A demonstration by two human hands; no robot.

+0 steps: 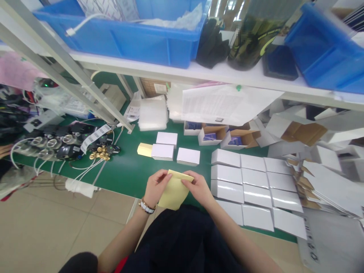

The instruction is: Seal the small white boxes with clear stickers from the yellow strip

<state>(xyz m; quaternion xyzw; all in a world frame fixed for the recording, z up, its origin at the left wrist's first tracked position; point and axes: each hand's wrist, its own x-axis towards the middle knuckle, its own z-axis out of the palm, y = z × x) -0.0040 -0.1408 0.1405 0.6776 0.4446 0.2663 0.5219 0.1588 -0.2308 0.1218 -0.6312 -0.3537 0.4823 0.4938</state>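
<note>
Between my two hands a sheet of yellow paper hangs over the table's front edge. My left hand pinches its upper left corner, and my right hand pinches the upper right. Just beyond them on the green table lie white boxes: one at the back, one in front of it and one to the right. A folded yellow paper piece touches the left side of the front box.
Rows of white boxes cover the right side. Open boxes with blue contents stand behind. Metal valve-like parts with white tubes crowd the left. Overhead runs a shelf with blue bins. Flattened cartons pile up far right.
</note>
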